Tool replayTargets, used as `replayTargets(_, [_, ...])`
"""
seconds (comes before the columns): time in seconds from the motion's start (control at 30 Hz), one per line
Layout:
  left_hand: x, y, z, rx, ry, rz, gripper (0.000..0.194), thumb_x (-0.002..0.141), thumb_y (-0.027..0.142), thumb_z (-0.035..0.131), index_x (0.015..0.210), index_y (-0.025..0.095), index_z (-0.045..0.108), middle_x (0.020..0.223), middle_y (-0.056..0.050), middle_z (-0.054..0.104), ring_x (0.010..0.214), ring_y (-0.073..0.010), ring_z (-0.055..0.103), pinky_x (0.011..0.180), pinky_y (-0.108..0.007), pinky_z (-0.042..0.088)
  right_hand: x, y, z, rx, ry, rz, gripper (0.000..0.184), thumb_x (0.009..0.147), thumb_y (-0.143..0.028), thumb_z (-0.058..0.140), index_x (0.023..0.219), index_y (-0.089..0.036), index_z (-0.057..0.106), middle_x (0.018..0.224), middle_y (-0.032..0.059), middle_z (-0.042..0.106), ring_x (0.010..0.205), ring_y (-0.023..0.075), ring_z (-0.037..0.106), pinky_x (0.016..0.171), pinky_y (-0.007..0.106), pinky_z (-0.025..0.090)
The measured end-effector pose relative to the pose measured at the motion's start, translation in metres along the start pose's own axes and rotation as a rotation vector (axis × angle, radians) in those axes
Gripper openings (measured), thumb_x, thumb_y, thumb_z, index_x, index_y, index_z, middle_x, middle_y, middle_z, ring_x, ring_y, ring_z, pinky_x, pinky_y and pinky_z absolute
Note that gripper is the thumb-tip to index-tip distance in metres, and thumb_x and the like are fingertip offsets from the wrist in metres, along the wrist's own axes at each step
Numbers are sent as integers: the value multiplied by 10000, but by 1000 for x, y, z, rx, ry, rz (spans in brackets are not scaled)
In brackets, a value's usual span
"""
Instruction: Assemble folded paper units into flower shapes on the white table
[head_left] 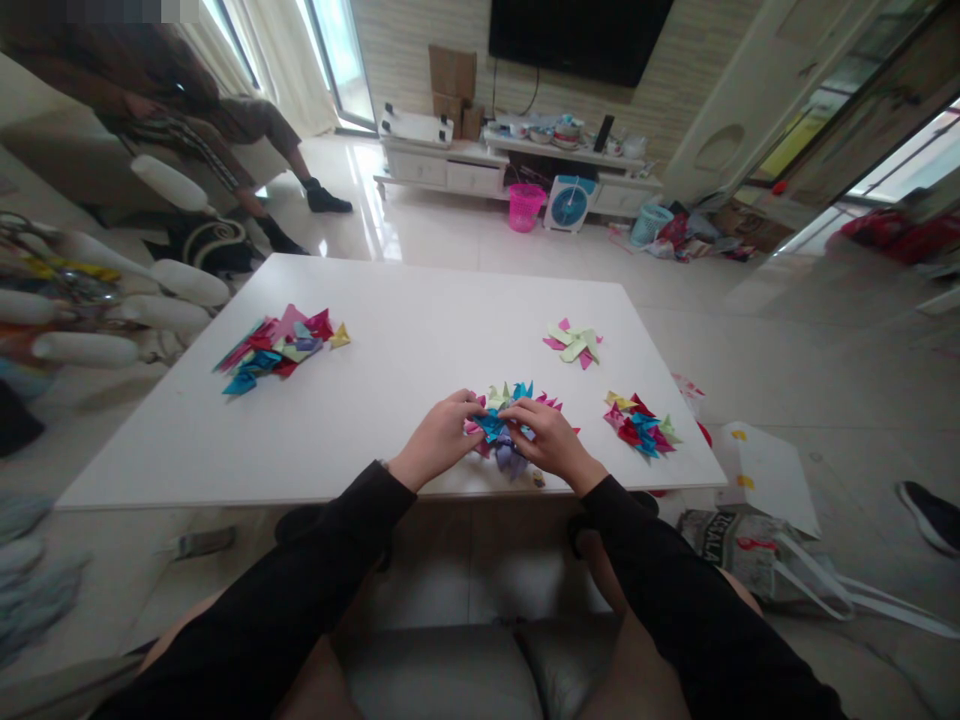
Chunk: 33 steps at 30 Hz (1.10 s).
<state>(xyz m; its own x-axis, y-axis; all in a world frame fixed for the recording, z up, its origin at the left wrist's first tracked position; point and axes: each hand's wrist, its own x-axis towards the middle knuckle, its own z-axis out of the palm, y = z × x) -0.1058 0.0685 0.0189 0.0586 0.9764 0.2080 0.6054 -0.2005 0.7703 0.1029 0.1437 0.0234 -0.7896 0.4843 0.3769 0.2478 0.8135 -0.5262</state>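
Note:
Near the front edge of the white table (pixel 420 310), my left hand (pixel 442 430) and my right hand (pixel 550 437) meet over a blue folded paper piece (pixel 491 426). Fingertips of both hands pinch it from either side. Beneath and around it lies a cluster of folded paper pieces, with a purple piece (pixel 511 457) in front and green, blue and pink points behind. My fingers partly cover this cluster, so how the pieces join cannot be made out.
A pile of colourful folded paper (pixel 289 345) lies on the table's left, another pile (pixel 641 425) on the right. Behind that is a green and pink paper pinwheel (pixel 576 343). A seated person (pixel 172 110) is at the far left. A bag (pixel 750 555) stands right of the table.

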Motion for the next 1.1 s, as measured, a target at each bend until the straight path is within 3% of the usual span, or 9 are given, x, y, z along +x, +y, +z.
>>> replayTargets(1.1, [0,4,-2,12,7,20,235,771,76,686,944,202,781,957,-48,658,881,-173,649,835,-316,529,-1,2,1,-10,-19,6,209,931,-104,563,1071,-223,663,958,56,649,861,196,629,777,317,499])
